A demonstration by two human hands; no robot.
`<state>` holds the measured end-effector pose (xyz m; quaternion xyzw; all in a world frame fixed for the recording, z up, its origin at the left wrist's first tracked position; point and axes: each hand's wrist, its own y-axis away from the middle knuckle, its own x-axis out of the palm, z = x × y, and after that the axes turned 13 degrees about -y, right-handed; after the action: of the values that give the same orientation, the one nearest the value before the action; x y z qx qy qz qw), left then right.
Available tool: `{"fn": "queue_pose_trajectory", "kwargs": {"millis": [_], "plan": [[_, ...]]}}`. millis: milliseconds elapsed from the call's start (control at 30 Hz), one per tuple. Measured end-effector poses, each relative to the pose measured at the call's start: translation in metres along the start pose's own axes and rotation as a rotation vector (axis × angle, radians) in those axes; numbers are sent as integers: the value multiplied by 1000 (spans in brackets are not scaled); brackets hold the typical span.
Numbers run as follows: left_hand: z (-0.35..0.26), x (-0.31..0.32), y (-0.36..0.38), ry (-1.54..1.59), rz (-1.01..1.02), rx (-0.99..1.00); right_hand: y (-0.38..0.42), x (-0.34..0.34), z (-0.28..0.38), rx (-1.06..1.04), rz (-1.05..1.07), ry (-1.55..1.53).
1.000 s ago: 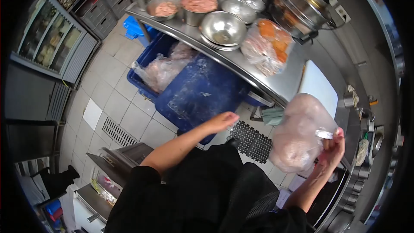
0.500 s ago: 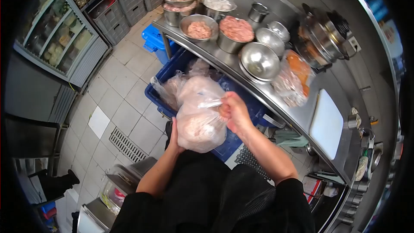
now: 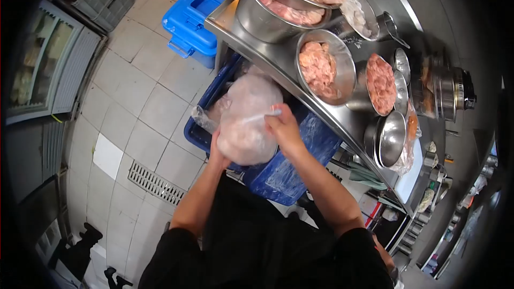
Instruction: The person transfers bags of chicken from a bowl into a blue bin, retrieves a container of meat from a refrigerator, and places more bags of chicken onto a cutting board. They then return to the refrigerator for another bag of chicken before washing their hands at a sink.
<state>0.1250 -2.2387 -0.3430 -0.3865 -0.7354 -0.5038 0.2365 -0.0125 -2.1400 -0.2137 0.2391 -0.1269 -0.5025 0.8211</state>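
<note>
A clear plastic bag of pale pink meat (image 3: 250, 128) is held in front of me, over a blue crate (image 3: 188, 128). My left hand (image 3: 218, 152) supports the bag's lower left side, its fingers partly hidden behind it. With closed fingers, my right hand (image 3: 284, 128) grips the plastic at the bag's right side. More clear plastic (image 3: 203, 119) shows in the crate, just left of the bag. A blue lid or panel (image 3: 289, 168) with whitish smears lies to the right, below my right hand.
A steel table (image 3: 257, 56) borders the crate on the right. It carries a meat bowl (image 3: 345, 69), a large meat pot (image 3: 262, 24) and stacked empty bowls (image 3: 393, 139). Beyond the crate stands a blue lidded bin (image 3: 201, 18). A floor drain (image 3: 155, 182) lies to the left.
The view has shifted, bringing the table's meat containers closer. My hands and the bag appear slightly higher in the picture, farther over the crate. Both hands keep hold of the bag.
</note>
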Motion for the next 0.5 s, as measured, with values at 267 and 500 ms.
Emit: {"fn": "queue_pose_trajectory", "kwargs": {"millis": [267, 500], "plan": [[-70, -5, -148, -1431, -484, 295, 22, -28, -62, -69, 328, 777], [31, -47, -64, -1349, -133, 168, 65, -212, -233, 458, -44, 836]]}}
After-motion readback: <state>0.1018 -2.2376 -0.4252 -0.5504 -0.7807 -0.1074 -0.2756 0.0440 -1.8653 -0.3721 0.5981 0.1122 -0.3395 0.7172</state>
